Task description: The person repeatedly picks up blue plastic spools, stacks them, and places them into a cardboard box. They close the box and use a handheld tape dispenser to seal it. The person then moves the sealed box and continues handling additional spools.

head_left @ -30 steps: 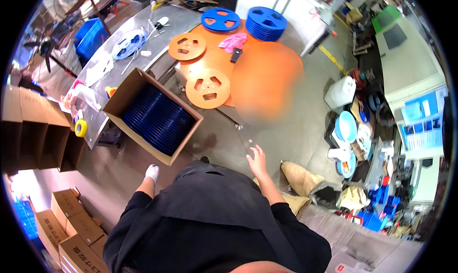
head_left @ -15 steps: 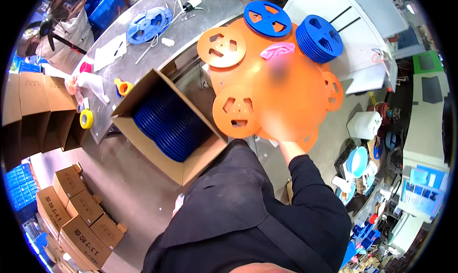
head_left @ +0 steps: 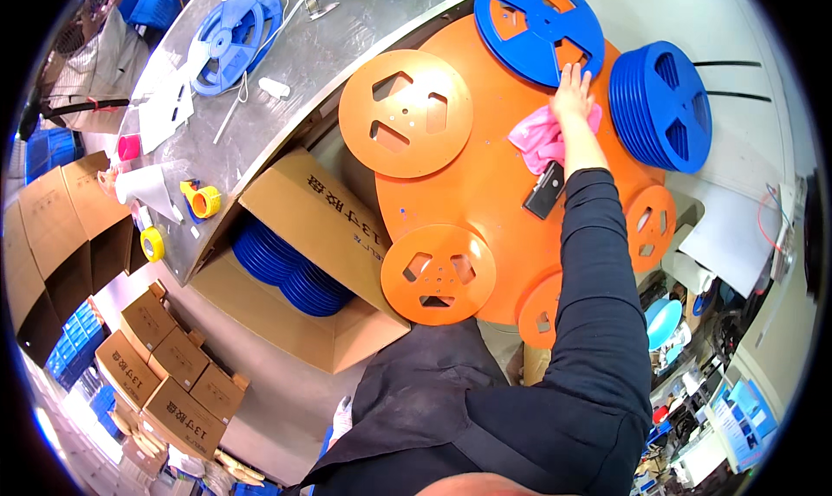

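Note:
My right hand (head_left: 572,95) reaches across the orange turntable (head_left: 485,192), fingers stretched out. Its fingertips lie at the near rim of a blue reel (head_left: 544,23); whether they press on it, I cannot tell. That reel lies over an orange round plate with cutouts at the far side. Under my wrist is a crumpled pink cloth (head_left: 539,139). Beside my forearm rests a small black rectangular object (head_left: 544,191). To the right of the hand stands a stack of blue reels (head_left: 663,106). My left hand is out of the picture.
Orange plates with cutouts (head_left: 438,275) ring the turntable. At the left, an open carton (head_left: 312,203) holds a row of blue reels (head_left: 290,270). The metal table (head_left: 303,58) bears a light-blue reel (head_left: 227,41) and a yellow tape roll (head_left: 152,244). Closed cartons (head_left: 178,362) are stacked lower left.
My right arm has stretched farther forward, and its hand, lost in a blur before, now shows at the blue reel. The whole view has shifted. A carton flap now covers part of the reels.

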`<state>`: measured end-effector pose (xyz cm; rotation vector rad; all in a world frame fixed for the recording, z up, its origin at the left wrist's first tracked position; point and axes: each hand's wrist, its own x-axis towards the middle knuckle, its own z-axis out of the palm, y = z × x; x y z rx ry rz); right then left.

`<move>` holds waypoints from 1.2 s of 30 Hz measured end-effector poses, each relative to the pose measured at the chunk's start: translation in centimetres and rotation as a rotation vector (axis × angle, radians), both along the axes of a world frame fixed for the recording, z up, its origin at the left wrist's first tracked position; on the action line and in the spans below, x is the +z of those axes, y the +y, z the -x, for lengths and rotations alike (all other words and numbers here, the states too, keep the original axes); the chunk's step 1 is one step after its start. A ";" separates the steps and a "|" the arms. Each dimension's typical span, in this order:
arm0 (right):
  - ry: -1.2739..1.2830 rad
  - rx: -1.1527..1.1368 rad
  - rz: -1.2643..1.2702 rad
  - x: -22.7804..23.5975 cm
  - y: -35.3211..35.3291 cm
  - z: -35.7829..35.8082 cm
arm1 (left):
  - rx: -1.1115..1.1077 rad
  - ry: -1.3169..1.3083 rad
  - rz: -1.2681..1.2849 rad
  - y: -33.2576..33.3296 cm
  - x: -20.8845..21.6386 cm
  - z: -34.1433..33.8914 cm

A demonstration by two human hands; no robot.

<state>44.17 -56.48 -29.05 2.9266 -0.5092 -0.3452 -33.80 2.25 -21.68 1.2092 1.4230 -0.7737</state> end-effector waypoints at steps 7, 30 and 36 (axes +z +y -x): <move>-0.064 0.468 0.004 1.0 0.0 0.2 | 0.325 -0.005 0.155 -0.8 2.2 -5.3; -0.123 -0.969 -2.298 26.4 28.5 38.3 | 0.087 -0.570 -0.029 8.5 0.2 -14.4; 0.024 -0.986 -2.343 26.0 31.6 43.4 | 0.180 -0.732 -0.211 12.1 4.1 -14.6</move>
